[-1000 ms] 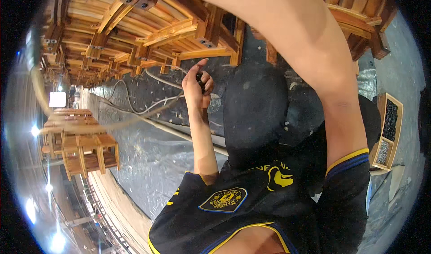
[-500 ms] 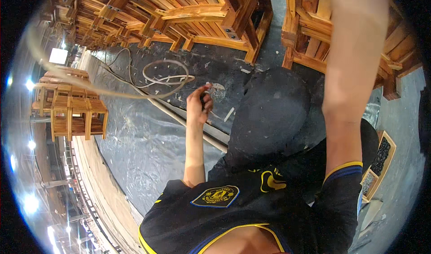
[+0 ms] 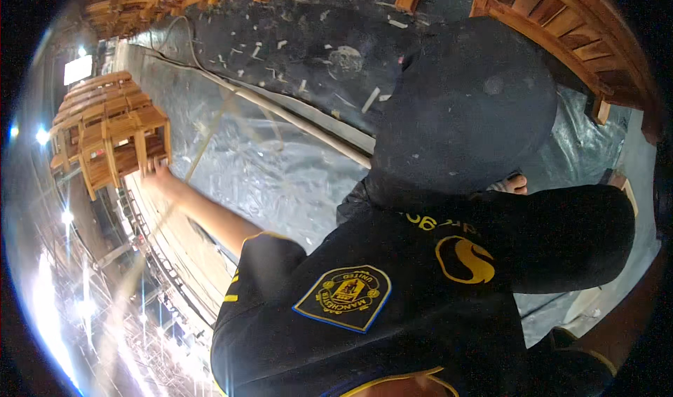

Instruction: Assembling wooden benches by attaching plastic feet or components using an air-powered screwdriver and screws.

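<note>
My left arm reaches out to the left, and my left hand [image 3: 161, 179] is blurred by motion, so its grip is unclear. A thin pale hose [image 3: 203, 144], also smeared, runs close by that hand; I cannot tell whether the hand touches it. Beyond the hand, in the same line of sight, is a stack of brown slatted wooden furniture [image 3: 119, 134]. Only a dark part of my right arm shows at the lower right rim; my right hand is out of the picture.
Slatted wooden furniture [image 3: 561, 25] stands at the upper right, with more along the top. Black plastic sheeting [image 3: 280, 60] with pale scraps covers the floor. A long pale pipe [image 3: 301, 122] lies across it beside my bent knee [image 3: 477, 102]. Bare toes [image 3: 517, 184] show below the knee.
My left hand has swung left and outward from over the floor. My right arm has dropped from the upper right to the lower right rim. The looped hose has moved and blurred.
</note>
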`<state>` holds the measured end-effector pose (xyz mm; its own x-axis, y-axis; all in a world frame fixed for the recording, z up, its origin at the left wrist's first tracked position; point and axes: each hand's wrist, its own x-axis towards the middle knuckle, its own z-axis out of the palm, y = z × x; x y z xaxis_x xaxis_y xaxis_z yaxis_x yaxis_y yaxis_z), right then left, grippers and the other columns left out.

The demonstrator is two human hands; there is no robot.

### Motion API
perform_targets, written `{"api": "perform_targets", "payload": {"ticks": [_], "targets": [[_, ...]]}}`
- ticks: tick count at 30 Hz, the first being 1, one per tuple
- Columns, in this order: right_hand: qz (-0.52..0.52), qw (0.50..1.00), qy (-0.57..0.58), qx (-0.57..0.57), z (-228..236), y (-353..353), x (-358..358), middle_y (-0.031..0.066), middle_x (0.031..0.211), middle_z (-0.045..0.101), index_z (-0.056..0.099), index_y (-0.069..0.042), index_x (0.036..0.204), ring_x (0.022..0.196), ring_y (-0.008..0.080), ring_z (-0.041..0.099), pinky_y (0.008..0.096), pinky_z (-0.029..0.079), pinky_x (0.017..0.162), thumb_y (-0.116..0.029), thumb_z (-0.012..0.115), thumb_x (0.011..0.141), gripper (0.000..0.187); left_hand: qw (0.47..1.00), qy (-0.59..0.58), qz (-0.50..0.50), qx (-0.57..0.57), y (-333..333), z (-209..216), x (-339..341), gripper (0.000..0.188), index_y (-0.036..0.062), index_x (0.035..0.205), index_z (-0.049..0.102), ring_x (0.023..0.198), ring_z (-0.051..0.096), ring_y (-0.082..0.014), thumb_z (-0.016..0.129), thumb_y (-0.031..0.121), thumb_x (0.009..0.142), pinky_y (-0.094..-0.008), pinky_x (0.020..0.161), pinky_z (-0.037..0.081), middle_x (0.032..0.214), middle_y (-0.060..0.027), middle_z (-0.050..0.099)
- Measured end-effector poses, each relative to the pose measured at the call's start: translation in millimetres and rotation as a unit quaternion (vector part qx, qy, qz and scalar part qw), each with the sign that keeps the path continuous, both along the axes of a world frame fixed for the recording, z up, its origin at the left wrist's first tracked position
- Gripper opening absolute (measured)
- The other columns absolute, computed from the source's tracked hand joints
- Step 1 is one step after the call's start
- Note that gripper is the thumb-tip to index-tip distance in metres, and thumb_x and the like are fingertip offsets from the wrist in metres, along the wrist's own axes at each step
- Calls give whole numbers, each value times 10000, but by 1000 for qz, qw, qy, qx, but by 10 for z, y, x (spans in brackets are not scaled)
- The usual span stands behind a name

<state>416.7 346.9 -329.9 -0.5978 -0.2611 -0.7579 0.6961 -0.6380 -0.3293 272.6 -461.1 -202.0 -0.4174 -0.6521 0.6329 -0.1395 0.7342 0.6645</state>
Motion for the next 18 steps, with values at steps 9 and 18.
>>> {"api": "perform_targets", "payload": {"ticks": [9, 18], "targets": [[56, 976, -54, 204, 90, 1164, -430, 81, 740, 604, 566, 13, 837, 568, 158, 565, 284, 476, 503, -207, 685, 720, 276, 362, -843, 378, 121, 967, -1644, 939, 210, 99, 938, 700, 892, 664, -166, 656, 157, 741, -316, 706, 540, 971, -11, 689], [-112, 907, -38, 403, 64, 1690, -490, 77, 737, 616, 590, 1, 809, 579, 161, 577, 299, 481, 523, -243, 696, 709, 285, 587, -779, 218, 22, 1577, -3309, -821, 255, 56, 1037, 633, 906, 667, -252, 571, 167, 816, -317, 703, 546, 1008, -88, 670]]}}
